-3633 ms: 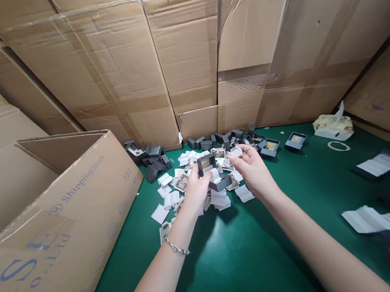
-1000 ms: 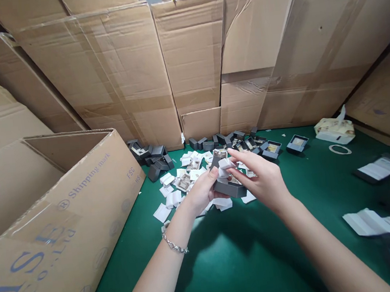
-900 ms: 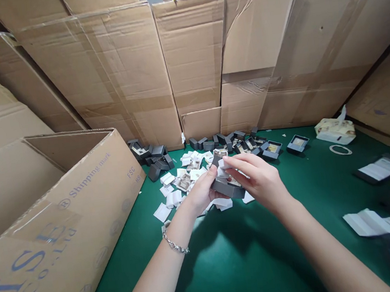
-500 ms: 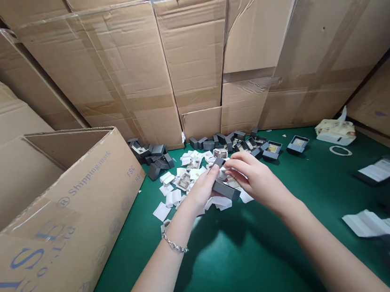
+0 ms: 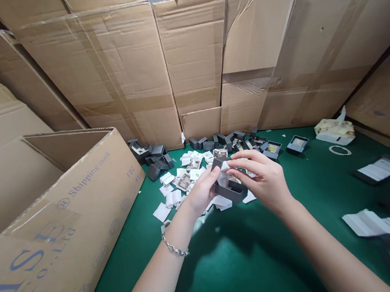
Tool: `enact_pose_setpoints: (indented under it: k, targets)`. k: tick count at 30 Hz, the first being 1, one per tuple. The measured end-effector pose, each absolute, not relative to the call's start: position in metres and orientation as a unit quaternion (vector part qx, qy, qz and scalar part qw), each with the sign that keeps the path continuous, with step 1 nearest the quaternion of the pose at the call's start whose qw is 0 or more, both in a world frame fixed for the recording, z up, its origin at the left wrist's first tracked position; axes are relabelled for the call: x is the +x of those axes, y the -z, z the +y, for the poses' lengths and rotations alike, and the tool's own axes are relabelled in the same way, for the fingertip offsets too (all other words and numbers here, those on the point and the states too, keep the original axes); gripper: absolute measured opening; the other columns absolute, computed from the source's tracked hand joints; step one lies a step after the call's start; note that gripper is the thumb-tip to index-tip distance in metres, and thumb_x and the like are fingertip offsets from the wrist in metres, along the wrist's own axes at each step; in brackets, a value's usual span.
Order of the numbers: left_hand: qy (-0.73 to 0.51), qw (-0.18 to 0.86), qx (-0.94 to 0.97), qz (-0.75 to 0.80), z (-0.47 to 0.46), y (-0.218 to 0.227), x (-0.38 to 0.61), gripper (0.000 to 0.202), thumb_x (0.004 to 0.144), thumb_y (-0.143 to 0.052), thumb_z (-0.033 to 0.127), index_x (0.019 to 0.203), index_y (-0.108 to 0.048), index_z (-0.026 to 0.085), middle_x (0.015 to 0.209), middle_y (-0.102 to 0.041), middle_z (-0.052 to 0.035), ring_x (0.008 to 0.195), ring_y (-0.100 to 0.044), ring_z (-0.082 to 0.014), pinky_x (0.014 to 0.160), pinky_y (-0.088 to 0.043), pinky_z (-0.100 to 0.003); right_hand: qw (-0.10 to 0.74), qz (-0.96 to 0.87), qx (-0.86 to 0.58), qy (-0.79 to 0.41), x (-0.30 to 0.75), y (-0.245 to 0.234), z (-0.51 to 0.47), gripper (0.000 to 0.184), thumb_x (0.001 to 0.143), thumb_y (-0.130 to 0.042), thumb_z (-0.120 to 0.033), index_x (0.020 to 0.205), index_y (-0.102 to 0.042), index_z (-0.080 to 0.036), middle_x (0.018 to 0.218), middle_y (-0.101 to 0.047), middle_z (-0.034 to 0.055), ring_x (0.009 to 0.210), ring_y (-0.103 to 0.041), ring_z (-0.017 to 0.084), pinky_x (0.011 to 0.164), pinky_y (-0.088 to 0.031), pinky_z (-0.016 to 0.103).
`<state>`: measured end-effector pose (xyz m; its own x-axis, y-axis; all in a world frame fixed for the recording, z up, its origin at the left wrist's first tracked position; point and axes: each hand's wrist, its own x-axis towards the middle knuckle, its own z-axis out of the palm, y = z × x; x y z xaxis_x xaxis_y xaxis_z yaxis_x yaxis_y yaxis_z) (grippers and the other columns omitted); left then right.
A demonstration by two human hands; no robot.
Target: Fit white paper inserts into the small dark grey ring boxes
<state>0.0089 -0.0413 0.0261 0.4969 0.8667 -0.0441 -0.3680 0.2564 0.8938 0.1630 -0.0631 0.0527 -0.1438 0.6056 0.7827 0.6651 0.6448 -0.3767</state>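
My left hand (image 5: 203, 190) is closed on a small black box (image 5: 232, 192) whose lid is raised, held above the green table. The box's inside faces me and looks dark. At its opening, my right hand (image 5: 264, 173) pinches a small white piece (image 5: 223, 167), perhaps paper or a lining; its exact kind is hard to make out. Below and behind the hands lies a pile of white folded papers and inserts (image 5: 173, 198), partly covered by the hands and the box.
Black boxes (image 5: 159, 160) are heaped along the back, near stacked cartons (image 5: 194, 56). An open carton (image 5: 91, 201) stands on the left. At right are a tissue pack (image 5: 335, 131), a white ring (image 5: 340, 150) and several open boxes with white papers (image 5: 381, 169).
The black box has been tilted so that its open inside now faces me. My right hand has shifted slightly right, with the white piece showing at its fingertips.
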Motion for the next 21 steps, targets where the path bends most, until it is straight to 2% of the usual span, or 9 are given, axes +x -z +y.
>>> enact_pose_setpoints:
  k: [8,14,21]
  targets:
    - [-0.43,0.623,0.554,0.346,-0.042,-0.025,0.009,0.061,0.078,-0.047,0.063,0.114,-0.058,0.015,0.108,-0.063,-0.0103,0.106,-0.055,-0.0248,0.084,-0.042,-0.031,0.498,-0.78,-0.378,0.028,0.161,-0.055,-0.062,0.014,0.083,-0.057,-0.016,0.085,-0.069,-0.022,0.083,-0.067,0.0035,0.075,-0.063,0.015,0.066,-0.053,0.027]
    - [-0.422,0.628,0.545,0.362,-0.039,-0.02,0.009,0.067,0.076,-0.048,0.065,0.117,-0.056,0.014,0.103,-0.064,-0.0113,0.095,-0.059,-0.023,0.075,-0.044,-0.03,0.486,-0.786,-0.381,0.007,0.161,-0.052,-0.059,0.017,0.084,-0.054,-0.014,0.087,-0.068,-0.022,0.081,-0.061,0.0033,0.073,-0.06,0.014,0.06,-0.051,0.025]
    - [-0.418,0.629,0.543,0.366,-0.038,-0.019,0.011,0.06,0.077,-0.05,0.062,0.11,-0.06,0.014,0.099,-0.065,-0.0091,0.085,-0.06,-0.0193,0.071,-0.045,-0.028,0.471,-0.794,-0.383,0.036,0.161,-0.046,-0.056,0.014,0.085,-0.055,-0.018,0.087,-0.068,-0.021,0.079,-0.06,0.0041,0.074,-0.058,0.015,0.066,-0.05,0.029]
